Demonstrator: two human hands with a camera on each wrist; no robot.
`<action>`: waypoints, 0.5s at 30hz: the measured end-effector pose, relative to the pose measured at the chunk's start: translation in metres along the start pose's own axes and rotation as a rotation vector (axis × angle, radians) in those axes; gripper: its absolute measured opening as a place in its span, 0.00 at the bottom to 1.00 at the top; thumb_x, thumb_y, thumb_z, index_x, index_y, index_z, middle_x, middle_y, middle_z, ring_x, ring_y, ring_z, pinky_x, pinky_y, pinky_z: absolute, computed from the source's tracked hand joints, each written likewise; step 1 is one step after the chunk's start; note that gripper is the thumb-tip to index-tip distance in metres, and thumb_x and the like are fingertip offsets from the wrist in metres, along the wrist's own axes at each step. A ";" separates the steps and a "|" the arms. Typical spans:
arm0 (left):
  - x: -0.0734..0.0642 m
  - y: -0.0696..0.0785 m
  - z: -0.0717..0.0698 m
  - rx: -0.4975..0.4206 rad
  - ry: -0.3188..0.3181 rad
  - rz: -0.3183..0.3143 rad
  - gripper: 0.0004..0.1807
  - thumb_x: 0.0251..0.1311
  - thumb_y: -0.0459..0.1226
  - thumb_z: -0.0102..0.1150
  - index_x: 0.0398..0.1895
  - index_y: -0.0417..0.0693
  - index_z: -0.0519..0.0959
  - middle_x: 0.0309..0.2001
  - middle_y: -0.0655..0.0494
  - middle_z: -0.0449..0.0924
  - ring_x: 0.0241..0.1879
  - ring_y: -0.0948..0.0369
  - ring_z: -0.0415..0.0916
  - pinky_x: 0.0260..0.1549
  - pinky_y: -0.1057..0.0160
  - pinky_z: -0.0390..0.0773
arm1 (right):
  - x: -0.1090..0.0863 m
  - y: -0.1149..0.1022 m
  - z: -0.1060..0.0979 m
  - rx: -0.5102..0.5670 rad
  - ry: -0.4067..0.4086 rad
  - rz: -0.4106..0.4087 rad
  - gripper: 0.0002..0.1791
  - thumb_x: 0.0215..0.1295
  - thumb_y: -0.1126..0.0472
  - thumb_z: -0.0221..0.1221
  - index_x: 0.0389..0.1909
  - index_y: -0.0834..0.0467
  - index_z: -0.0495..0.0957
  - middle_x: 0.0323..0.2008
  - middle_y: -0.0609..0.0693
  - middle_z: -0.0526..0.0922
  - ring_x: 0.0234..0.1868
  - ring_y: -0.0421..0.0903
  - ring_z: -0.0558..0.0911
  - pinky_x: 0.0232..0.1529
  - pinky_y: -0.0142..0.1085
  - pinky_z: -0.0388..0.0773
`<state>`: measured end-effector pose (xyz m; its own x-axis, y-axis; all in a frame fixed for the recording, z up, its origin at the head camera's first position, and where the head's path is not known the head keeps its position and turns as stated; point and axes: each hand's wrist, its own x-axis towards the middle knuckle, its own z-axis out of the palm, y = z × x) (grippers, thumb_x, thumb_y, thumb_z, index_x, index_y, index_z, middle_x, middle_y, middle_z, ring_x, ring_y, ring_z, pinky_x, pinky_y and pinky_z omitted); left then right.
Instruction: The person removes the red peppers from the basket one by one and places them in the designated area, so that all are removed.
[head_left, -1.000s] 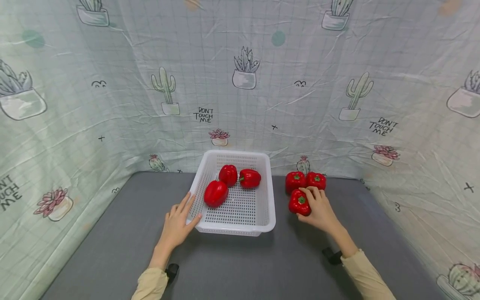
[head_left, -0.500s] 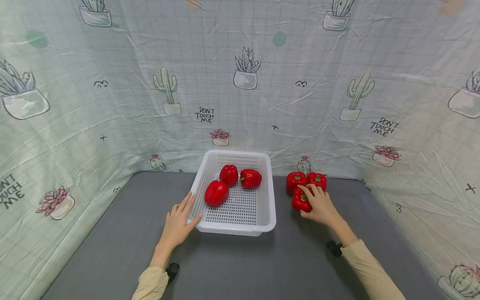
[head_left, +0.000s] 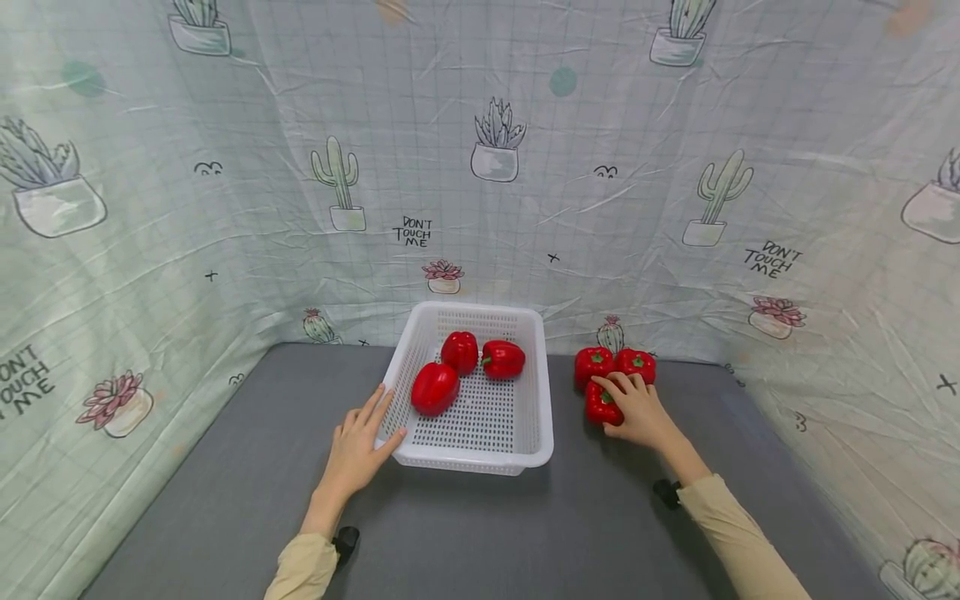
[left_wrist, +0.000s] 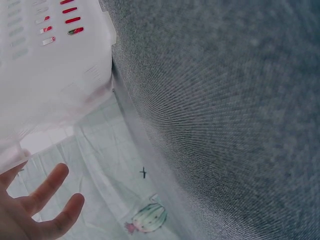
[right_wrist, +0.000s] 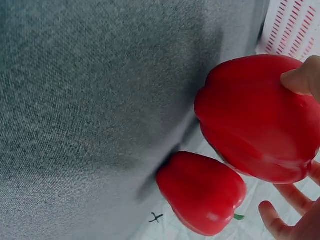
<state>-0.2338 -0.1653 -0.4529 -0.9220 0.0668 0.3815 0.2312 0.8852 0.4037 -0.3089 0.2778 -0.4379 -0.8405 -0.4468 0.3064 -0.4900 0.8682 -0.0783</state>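
My left hand (head_left: pixel 352 454) rests with fairly straight fingers on the left rim of a white perforated plastic basket (head_left: pixel 474 457); the left wrist view shows its fingers (left_wrist: pixel 47 187) beside the basket wall. Inside the basket lie three red bell peppers, one large near the left (head_left: pixel 435 389) and two farther back. Right of the basket, my right hand (head_left: pixel 640 414) grips a red bell pepper (right_wrist: pixel 255 115), thumb on its near side and fingers over its far side. Just behind it stand two more, a left pepper (head_left: pixel 592 368) and a right pepper (head_left: pixel 636 364), green stems up.
Everything stands on a dark grey tabletop (head_left: pixel 480 533). A pale curtain (head_left: pixel 570 200) printed with potted cacti hangs close behind the basket and peppers and along both sides. Dark wrist cameras (head_left: pixel 346 544) sit below both hands.
My right hand and its pepper have shifted slightly right and back, closer to the two standing peppers. My left hand stays on the basket rim. The whole view has drifted slightly.
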 end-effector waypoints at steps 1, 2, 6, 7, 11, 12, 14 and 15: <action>0.000 0.000 0.000 0.001 0.000 0.001 0.37 0.53 0.52 0.54 0.66 0.54 0.57 0.68 0.52 0.54 0.52 0.50 0.62 0.41 0.49 0.63 | 0.001 0.001 0.001 -0.005 -0.003 -0.002 0.42 0.38 0.54 0.68 0.59 0.53 0.64 0.52 0.55 0.68 0.50 0.57 0.63 0.39 0.50 0.63; 0.000 0.000 0.000 0.002 -0.001 0.001 0.37 0.53 0.52 0.54 0.66 0.54 0.57 0.68 0.52 0.54 0.52 0.50 0.62 0.41 0.49 0.63 | 0.001 0.002 0.001 -0.006 -0.007 -0.004 0.42 0.38 0.55 0.68 0.59 0.53 0.64 0.52 0.55 0.68 0.50 0.57 0.64 0.39 0.50 0.63; 0.000 0.001 0.000 0.006 -0.005 0.001 0.37 0.53 0.51 0.54 0.66 0.54 0.57 0.68 0.51 0.54 0.52 0.50 0.62 0.40 0.50 0.63 | 0.003 0.004 0.002 -0.005 -0.014 -0.010 0.42 0.37 0.55 0.69 0.58 0.54 0.64 0.51 0.56 0.68 0.51 0.57 0.64 0.38 0.50 0.64; 0.000 0.001 0.000 0.006 -0.005 0.001 0.37 0.53 0.51 0.54 0.66 0.54 0.57 0.68 0.51 0.54 0.52 0.50 0.62 0.40 0.50 0.63 | 0.003 0.005 0.003 -0.005 -0.015 -0.010 0.42 0.36 0.55 0.69 0.58 0.54 0.64 0.51 0.56 0.68 0.51 0.57 0.64 0.39 0.50 0.64; 0.000 0.001 0.000 0.006 -0.002 0.001 0.36 0.53 0.50 0.55 0.66 0.53 0.58 0.68 0.51 0.54 0.52 0.49 0.62 0.40 0.49 0.64 | 0.005 0.005 0.003 -0.003 -0.023 -0.012 0.43 0.35 0.55 0.69 0.58 0.53 0.64 0.52 0.56 0.69 0.52 0.56 0.64 0.40 0.52 0.64; 0.000 0.001 -0.001 0.007 -0.002 0.001 0.37 0.53 0.50 0.55 0.66 0.53 0.57 0.68 0.51 0.54 0.52 0.49 0.62 0.40 0.49 0.64 | 0.005 0.005 0.003 -0.001 -0.026 -0.013 0.43 0.35 0.55 0.69 0.58 0.53 0.64 0.52 0.56 0.69 0.52 0.56 0.64 0.40 0.52 0.64; 0.000 0.001 -0.001 0.009 -0.002 0.001 0.37 0.53 0.51 0.54 0.66 0.54 0.57 0.68 0.52 0.54 0.52 0.50 0.62 0.40 0.49 0.64 | 0.006 0.005 0.002 0.000 -0.034 -0.014 0.43 0.36 0.55 0.69 0.58 0.54 0.64 0.52 0.56 0.69 0.53 0.56 0.65 0.41 0.53 0.64; 0.000 0.001 -0.001 0.008 -0.001 0.001 0.36 0.53 0.51 0.54 0.66 0.54 0.57 0.68 0.52 0.54 0.52 0.50 0.62 0.40 0.49 0.64 | 0.006 0.005 0.002 0.006 -0.037 -0.013 0.42 0.36 0.55 0.69 0.58 0.54 0.64 0.52 0.56 0.69 0.53 0.56 0.65 0.41 0.53 0.64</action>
<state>-0.2334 -0.1651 -0.4517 -0.9221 0.0687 0.3809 0.2299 0.8889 0.3962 -0.3172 0.2790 -0.4383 -0.8418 -0.4662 0.2720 -0.5025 0.8609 -0.0798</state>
